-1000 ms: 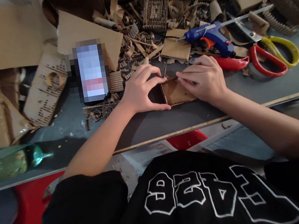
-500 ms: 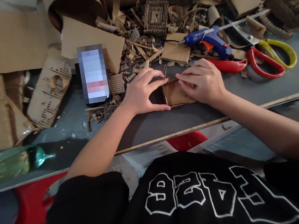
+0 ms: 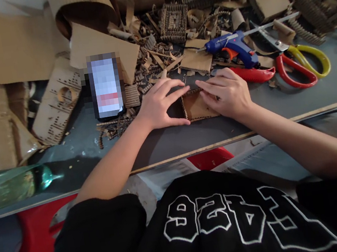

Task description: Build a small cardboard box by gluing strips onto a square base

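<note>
A small shallow cardboard box (image 3: 197, 106) with thin corrugated walls lies on the dark tabletop between my hands. My left hand (image 3: 162, 105) is curved round its left end, with the thumb at the near corner and the index fingertip at the far edge. At the far wall and right part of the box is my right hand (image 3: 230, 92), its fingers bent and close together. That hand hides the box's right end. A blue glue gun (image 3: 232, 45) with a clear glue stick lies just beyond my right hand, beside a red-handled tool (image 3: 254, 74).
Scissors (image 3: 296, 65) with red and yellow handles lie to the right. A phone (image 3: 105, 87) stands at the left, near a slotted cardboard strip (image 3: 56, 103). Cardboard scraps (image 3: 154, 58) cover the back. A green bottle (image 3: 14, 184) lies near the table's front edge (image 3: 167, 160).
The index fingertips of both hands have shifted slightly along the box's far edge, closer to each other. The box stays in place, and the view has moved a little.
</note>
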The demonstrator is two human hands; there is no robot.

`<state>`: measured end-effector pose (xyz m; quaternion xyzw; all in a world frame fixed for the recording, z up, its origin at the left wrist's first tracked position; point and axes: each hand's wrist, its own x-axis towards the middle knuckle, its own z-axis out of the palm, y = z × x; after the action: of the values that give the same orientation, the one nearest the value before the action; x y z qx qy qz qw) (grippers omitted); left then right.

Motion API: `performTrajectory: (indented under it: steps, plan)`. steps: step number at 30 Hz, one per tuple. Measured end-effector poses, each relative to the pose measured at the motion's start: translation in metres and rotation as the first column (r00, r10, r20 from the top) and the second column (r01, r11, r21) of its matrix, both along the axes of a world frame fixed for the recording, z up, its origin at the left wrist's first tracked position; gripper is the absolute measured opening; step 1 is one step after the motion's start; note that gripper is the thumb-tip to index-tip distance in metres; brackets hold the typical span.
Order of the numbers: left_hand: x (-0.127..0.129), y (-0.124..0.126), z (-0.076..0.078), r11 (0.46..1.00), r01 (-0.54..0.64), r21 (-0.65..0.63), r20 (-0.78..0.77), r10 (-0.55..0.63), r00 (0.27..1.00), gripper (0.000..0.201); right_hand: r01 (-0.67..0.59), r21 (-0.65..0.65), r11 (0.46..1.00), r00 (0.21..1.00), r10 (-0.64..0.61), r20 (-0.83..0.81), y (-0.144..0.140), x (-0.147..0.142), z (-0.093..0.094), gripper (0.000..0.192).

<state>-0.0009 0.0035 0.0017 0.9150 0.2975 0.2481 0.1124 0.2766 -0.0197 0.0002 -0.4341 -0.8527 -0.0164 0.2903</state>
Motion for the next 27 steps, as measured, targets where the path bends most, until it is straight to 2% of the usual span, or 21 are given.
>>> performTrajectory:
  steps: [4, 10, 16, 23, 27]
  plan:
    - [0.0010, 0.0012, 0.0007, 1.000, 0.001, -0.017, 0.004, -0.001, 1.000, 0.098, -0.012, 0.011, 1.000, 1.000, 0.012, -0.016, 0.0015, -0.0005, -0.0008, 0.034]
    - [0.0027, 0.0017, 0.0032, 0.998, -0.036, -0.051, -0.004, 0.036, 0.999, 0.101, -0.003, -0.040, 0.999, 1.000, 0.003, -0.001, 0.0034, -0.0007, -0.0007, 0.034]
    - [0.0004, -0.0004, 0.0047, 1.000, -0.007, -0.030, -0.013, 0.007, 1.000, 0.102, 0.036, -0.055, 0.998, 0.999, -0.036, -0.001, -0.0008, 0.0002, 0.0014, 0.039]
    - [0.0000, -0.0028, 0.0057, 1.000, 0.021, 0.012, -0.012, -0.021, 1.000, 0.092, -0.005, -0.008, 1.000, 1.000, 0.005, -0.004, -0.0013, -0.0005, -0.0004, 0.034]
    - [0.0022, 0.0006, 0.0052, 1.000, 0.010, 0.005, -0.019, -0.009, 1.000, 0.094, -0.002, 0.026, 1.000, 1.000, 0.001, 0.022, 0.0007, -0.0019, -0.0018, 0.035]
